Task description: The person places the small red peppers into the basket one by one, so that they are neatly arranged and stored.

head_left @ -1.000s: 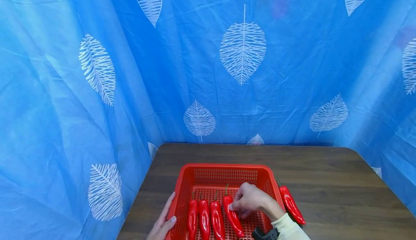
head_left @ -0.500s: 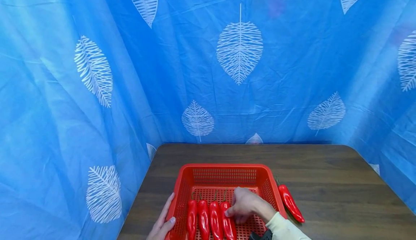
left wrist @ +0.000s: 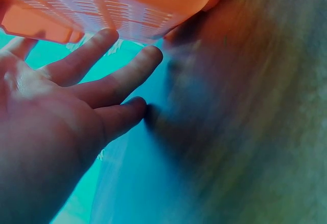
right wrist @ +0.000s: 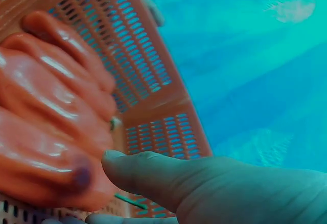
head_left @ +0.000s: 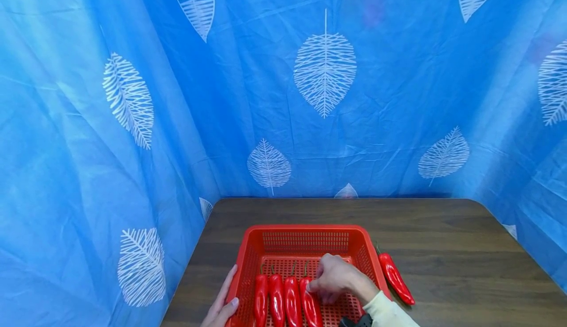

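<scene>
In the head view, a red plastic basket [head_left: 305,228] with slotted walls holds several glossy red chili peppers [head_left: 276,300], side by side with green stems pointing away. My right hand [head_left: 337,279] reaches inside and pinches the rightmost chili pepper [head_left: 311,308], thumb on its upper side. The right wrist view shows that thumb [right wrist: 148,170] against the pepper [right wrist: 46,157], while the other fingers are mostly hidden low in the frame. My left hand [head_left: 220,301] rests at the basket's left wall; its fingers [left wrist: 115,83] look straight and spread in the left wrist view.
Another red chili pepper [head_left: 395,278] lies on the dark wooden table [head_left: 456,258], just outside the basket's right wall. A blue curtain [head_left: 381,95] with white leaf prints hangs behind the table and along both sides.
My right hand has brought the slanted rightmost chili pepper leftward, straightening it alongside the others. The left hand stays at the basket wall. The view has shifted slightly.
</scene>
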The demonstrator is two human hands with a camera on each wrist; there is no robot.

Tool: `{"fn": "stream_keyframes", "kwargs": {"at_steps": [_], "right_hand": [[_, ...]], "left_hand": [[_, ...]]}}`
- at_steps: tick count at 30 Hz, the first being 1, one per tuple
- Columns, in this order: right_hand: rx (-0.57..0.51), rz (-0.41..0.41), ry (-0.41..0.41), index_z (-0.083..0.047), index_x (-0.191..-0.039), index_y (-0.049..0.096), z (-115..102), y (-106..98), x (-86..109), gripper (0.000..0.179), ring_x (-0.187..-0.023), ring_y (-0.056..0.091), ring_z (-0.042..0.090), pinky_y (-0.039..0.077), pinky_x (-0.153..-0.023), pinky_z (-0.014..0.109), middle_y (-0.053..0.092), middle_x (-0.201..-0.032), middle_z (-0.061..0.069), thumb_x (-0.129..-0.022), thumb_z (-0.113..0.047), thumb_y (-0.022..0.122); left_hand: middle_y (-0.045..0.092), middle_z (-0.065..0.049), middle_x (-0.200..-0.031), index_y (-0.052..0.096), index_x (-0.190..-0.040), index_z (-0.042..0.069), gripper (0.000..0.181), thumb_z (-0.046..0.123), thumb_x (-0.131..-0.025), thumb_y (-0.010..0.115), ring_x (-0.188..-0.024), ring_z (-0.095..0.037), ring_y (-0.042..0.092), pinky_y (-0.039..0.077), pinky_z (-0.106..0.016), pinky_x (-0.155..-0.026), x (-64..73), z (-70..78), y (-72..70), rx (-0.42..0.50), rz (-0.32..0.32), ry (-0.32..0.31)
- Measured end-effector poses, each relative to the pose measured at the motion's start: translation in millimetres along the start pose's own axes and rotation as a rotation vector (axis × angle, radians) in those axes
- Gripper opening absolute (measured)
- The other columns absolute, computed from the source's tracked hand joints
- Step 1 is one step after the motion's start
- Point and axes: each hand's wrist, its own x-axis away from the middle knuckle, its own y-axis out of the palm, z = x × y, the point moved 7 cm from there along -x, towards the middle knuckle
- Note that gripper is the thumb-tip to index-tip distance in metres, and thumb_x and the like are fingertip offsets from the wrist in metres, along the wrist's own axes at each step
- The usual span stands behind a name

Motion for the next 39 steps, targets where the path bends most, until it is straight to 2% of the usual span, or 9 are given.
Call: {"fn": "stream_keyframes", "kwargs": {"at_steps": [6, 12, 17, 22, 25, 31, 34, 39], "right_hand": [[-0.095, -0.023, -0.032, -0.003, -0.088, 0.08, -2, -9, 2.1, 0.023, -0.071, 0.079, 0.027, 0.068, -0.066, 0.041, 0.079, -0.078, 0.012, -0.099, -0.023, 0.083], [-0.186, -0.024, -0.092, 0.001, -0.1, 0.081, -9, -23, 5.4, 0.024, -0.083, 0.081, 0.03, 0.069, -0.074, 0.044, 0.082, -0.09, 0.014, -0.1, -0.023, 0.082], [-0.288, -0.002, -0.154, 0.007, -0.12, 0.076, -9, -40, 11.5, 0.034, -0.098, 0.079, 0.03, 0.069, -0.085, 0.047, 0.081, -0.109, 0.016, -0.1, -0.02, 0.08], [-0.434, -0.043, -0.193, 0.015, -0.139, 0.064, 2, -60, 22.5, 0.05, -0.113, 0.077, 0.039, 0.066, -0.095, 0.048, 0.078, -0.125, 0.023, -0.104, -0.02, 0.076], [-0.529, -0.089, -0.215, 0.017, -0.146, 0.057, 10, -71, 30.3, 0.057, -0.122, 0.075, 0.041, 0.064, -0.101, 0.048, 0.075, -0.134, 0.025, -0.108, -0.023, 0.072], [-0.662, -0.156, -0.275, 0.019, -0.155, 0.045, 29, -93, 48.6, 0.059, -0.127, 0.075, 0.03, 0.059, -0.108, 0.045, 0.073, -0.142, 0.021, -0.114, -0.021, 0.061], [-0.712, -0.178, -0.305, 0.018, -0.156, 0.043, 40, -103, 57.2, 0.054, -0.128, 0.074, 0.027, 0.057, -0.111, 0.046, 0.073, -0.142, 0.017, -0.116, -0.016, 0.054], [-0.793, -0.216, -0.335, 0.011, -0.157, 0.049, 58, -117, 69.0, 0.045, -0.135, 0.07, 0.027, 0.055, -0.113, 0.043, 0.073, -0.144, 0.014, -0.119, -0.012, 0.044]], "left_hand": [[-0.01, -0.042, -0.171, -0.022, -0.17, 0.029, 0.084, 0.036, -0.118, 0.043, -0.142, -0.02, 0.048, 0.052, -0.04, -0.113, 1.1, 0.1, 0.0, -0.024, -0.019, 0.017], [-0.008, -0.039, -0.173, -0.02, -0.171, 0.031, 0.085, 0.038, -0.118, 0.045, -0.142, -0.021, 0.05, 0.054, -0.043, -0.112, 1.5, 0.8, 0.5, 0.003, 0.009, -0.006], [-0.008, -0.04, -0.173, -0.02, -0.171, 0.03, 0.084, 0.036, -0.118, 0.044, -0.143, -0.02, 0.048, 0.053, -0.04, -0.112, 1.5, 2.2, 0.3, -0.021, 0.007, 0.016], [0.007, -0.036, -0.173, -0.019, -0.172, 0.026, 0.08, 0.03, -0.119, 0.041, -0.142, -0.012, 0.049, 0.052, -0.037, -0.114, 1.3, 3.6, 0.1, -0.055, -0.023, 0.075], [0.01, -0.033, -0.173, -0.017, -0.172, 0.025, 0.079, 0.028, -0.119, 0.04, -0.142, -0.011, 0.05, 0.052, -0.038, -0.114, 1.5, 4.3, 0.6, -0.049, -0.028, 0.099], [0.006, -0.035, -0.174, -0.018, -0.172, 0.027, 0.08, 0.03, -0.118, 0.042, -0.143, -0.016, 0.049, 0.053, -0.04, -0.113, 0.9, 3.7, 2.0, -0.016, -0.016, 0.081], [-0.001, -0.038, -0.173, -0.02, -0.172, 0.026, 0.082, 0.031, -0.118, 0.042, -0.144, -0.018, 0.048, 0.053, -0.042, -0.114, 1.4, 3.2, 3.0, -0.007, -0.01, 0.058], [-0.012, -0.039, -0.174, -0.022, -0.171, 0.029, 0.085, 0.035, -0.118, 0.044, -0.146, -0.019, 0.048, 0.052, -0.044, -0.115, 2.3, 2.3, 3.8, 0.018, -0.001, 0.024]]}}
